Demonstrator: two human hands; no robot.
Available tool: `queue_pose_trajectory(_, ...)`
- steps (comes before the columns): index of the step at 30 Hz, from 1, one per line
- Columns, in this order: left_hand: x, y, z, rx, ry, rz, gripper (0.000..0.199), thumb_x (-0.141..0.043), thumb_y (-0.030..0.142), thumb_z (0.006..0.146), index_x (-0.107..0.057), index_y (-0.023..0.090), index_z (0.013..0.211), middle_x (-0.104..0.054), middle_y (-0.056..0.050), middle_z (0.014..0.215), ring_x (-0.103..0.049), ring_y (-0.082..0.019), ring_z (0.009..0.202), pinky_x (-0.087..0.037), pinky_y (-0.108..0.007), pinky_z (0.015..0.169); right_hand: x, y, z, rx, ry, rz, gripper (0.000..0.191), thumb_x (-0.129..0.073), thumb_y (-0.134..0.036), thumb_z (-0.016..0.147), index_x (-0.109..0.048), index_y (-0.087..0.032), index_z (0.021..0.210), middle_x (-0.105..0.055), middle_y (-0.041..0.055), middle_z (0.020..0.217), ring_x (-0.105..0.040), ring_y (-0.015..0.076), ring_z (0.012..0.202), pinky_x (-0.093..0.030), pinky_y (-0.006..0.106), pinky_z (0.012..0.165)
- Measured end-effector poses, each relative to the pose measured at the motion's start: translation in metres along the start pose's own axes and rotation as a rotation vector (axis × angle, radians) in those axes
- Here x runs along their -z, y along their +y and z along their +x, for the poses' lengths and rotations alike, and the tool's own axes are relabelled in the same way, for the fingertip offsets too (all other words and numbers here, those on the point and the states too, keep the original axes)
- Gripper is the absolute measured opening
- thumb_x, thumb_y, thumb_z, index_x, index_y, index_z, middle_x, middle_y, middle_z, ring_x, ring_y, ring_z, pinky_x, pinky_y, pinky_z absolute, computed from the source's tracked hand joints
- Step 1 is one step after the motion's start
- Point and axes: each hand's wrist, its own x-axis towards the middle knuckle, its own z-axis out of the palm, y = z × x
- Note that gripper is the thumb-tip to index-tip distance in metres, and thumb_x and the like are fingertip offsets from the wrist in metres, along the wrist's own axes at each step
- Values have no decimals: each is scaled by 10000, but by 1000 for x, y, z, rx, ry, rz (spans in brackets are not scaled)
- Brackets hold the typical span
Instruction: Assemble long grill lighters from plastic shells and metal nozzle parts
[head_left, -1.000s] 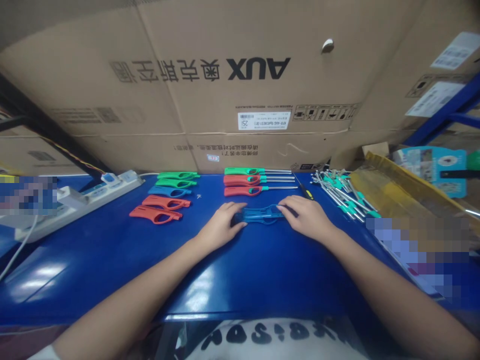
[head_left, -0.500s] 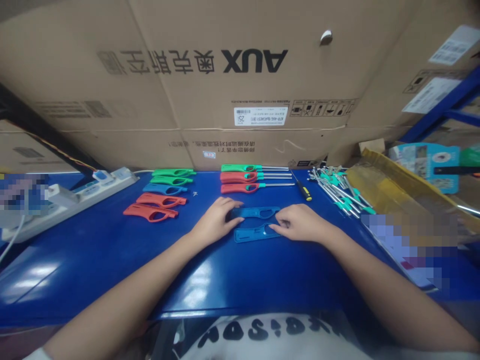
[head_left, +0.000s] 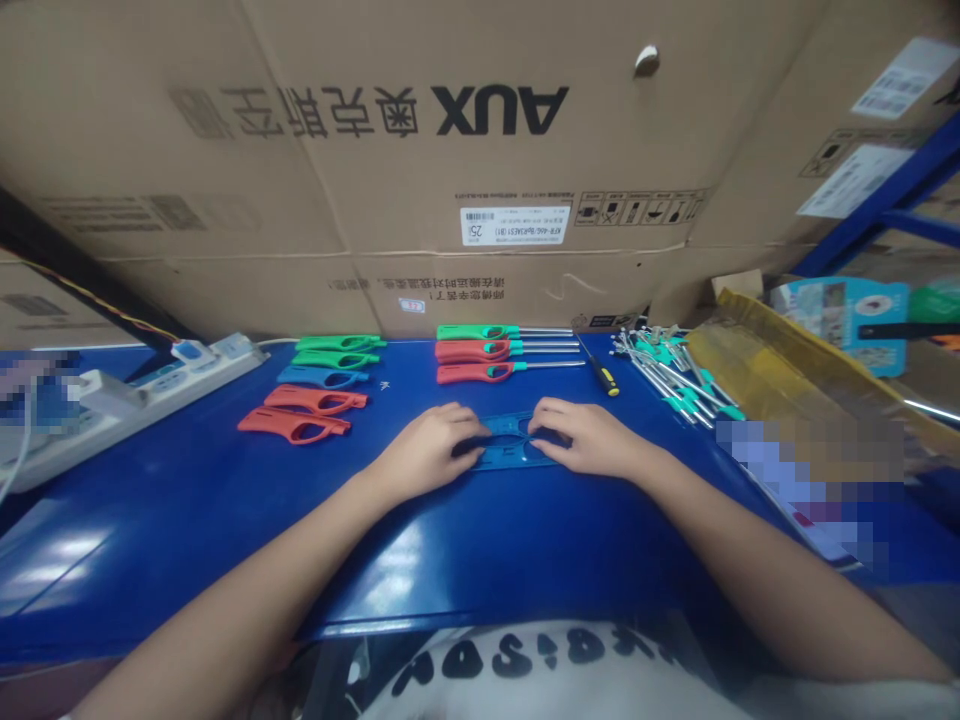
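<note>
Two blue plastic handle shells lie close together on the blue table, the upper shell [head_left: 510, 424] just behind the lower shell [head_left: 517, 457]. At their left ends is my left hand [head_left: 439, 445], thumb and fingers curled over the pieces. My right hand [head_left: 589, 438] grips around their right ends, with its thumb at the lower one and its fingers at the upper one. My fingers partly cover both shells.
Green, blue and red shells [head_left: 300, 425] lie at the left beside a power strip [head_left: 180, 385]. Behind my hands are lighters with metal rods [head_left: 480, 373]. A screwdriver [head_left: 606, 378], loose rods [head_left: 682, 385] and a yellow bag [head_left: 780, 370] are at the right.
The two blue shells have come closer together. My left hand has moved slightly down and over their left ends, and my right hand has shifted slightly left. The view has shifted a little.
</note>
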Motion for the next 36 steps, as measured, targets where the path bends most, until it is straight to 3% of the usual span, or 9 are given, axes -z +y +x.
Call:
queue_pose_trajectory(6,3,-2,-1,41,6,31,236,-609,218,930,-717,194,1138,-704,-70,1024,-640,-221,977,-526,-356,891,-2,-3,3,-3,50,-43,167,-571,-327,967,-686,-234,1045,-689,41,1056,-652,147,788,-467,256,683)
queue_pose_trajectory(9,8,-1,-2,50,-17,75,242,-602,210,926,-714,195,1140,-701,-71,1026,-646,-225,973,-535,-359,880,9,4,0,-81,155,-99,209,-544,-365,983,-697,-241,1054,-696,46,1093,-677,172,879,-491,273,735)
queue_pose_trajectory(12,13,-1,-4,66,-47,124,259,-590,200,926,-704,203,1158,-702,-69,1040,-656,-232,973,-544,-363,859,31,24,-9,-368,345,-219,223,-513,-337,975,-703,-225,1012,-704,74,1105,-673,233,981,-500,314,767)
queue_pose_trajectory(14,16,-1,-4,73,-56,145,267,-585,208,930,-695,211,1173,-704,-66,1052,-660,-236,983,-546,-366,859,46,45,-20,-645,383,-327,210,-543,-326,930,-703,-218,1011,-696,95,1129,-671,267,967,-505,348,760)
queue_pose_trajectory(17,17,1,-4,68,-35,161,266,-578,244,947,-682,208,1189,-703,-71,1074,-654,-241,1011,-539,-376,888,62,77,-37,-1004,306,-415,279,-577,-297,868,-702,-184,1090,-674,155,1177,-654,319,1023,-505,375,754)
queue_pose_trajectory(20,14,4,-4,49,-6,153,268,-572,296,968,-670,209,1202,-695,-77,1102,-639,-242,1046,-528,-375,916,68,102,-51,-1191,230,-380,349,-634,-293,795,-709,-195,1121,-682,169,1154,-660,325,997,-500,369,717)
queue_pose_trajectory(26,8,5,-5,26,-26,139,308,-596,387,967,-644,211,1216,-685,-80,1117,-633,-247,1053,-520,-379,919,67,120,-57,-1262,214,-325,199,-665,-225,698,-750,-214,878,-738,139,913,-692,297,804,-485,353,619)
queue_pose_trajectory(31,8,5,-5,9,-40,117,303,-615,416,958,-645,203,1171,-687,-76,1105,-639,-242,1041,-516,-364,910,63,126,-59,-1229,281,-342,188,-667,-227,691,-724,-198,867,-733,140,893,-689,293,825,-492,355,657)
queue_pose_trajectory(36,11,3,-6,25,-68,120,292,-650,410,935,-653,206,1144,-677,-70,1097,-646,-240,1027,-523,-350,876,64,118,-56,-1139,377,-363,204,-584,-247,804,-661,-183,982,-725,136,926,-681,289,888,-508,371,758)
